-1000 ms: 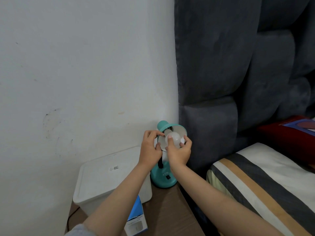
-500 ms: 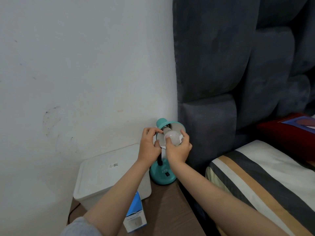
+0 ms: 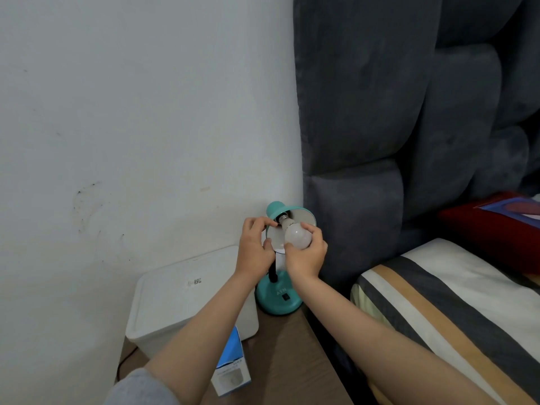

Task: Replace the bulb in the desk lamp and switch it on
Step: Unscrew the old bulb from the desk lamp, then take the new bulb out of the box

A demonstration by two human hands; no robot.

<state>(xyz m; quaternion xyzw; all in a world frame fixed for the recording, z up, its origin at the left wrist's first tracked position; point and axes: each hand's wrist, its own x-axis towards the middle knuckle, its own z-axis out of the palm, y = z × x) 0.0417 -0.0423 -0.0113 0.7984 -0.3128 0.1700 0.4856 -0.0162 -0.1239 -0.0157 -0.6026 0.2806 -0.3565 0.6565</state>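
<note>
A: Where do things stand?

B: Your right hand point(image 3: 305, 255) is wrapped around the glass of the bulb point(image 3: 296, 236), thumb below and fingers over the far side. The bulb's metal screw base sits right at the dark socket inside the lamp shade point(image 3: 301, 217). Whether the thread is engaged or already free, I cannot tell from here.

A: And the other hand?

B: Your left hand point(image 3: 255, 248) pinches the near rim of the shade, bracing it. The lamp's round base point(image 3: 277, 299) stands on the bedside table point(image 3: 286, 346), between the white lidded box point(image 3: 187, 296) and the padded headboard point(image 3: 365, 141).

A: What could go wrong?

B: Mostly the angle. If you tilt the bulb while turning, I'd expect the thread to bind or cross. Squeezing the glass hard to force it risks breaking it in your palm. If your left hand lets go, the bendy neck may swing and the light base could skid toward the table's edge.

A: Anything else?

B: The small blue carton point(image 3: 230, 366) stands near the front of the table under your left forearm; a dropped elbow could knock it off.
</note>
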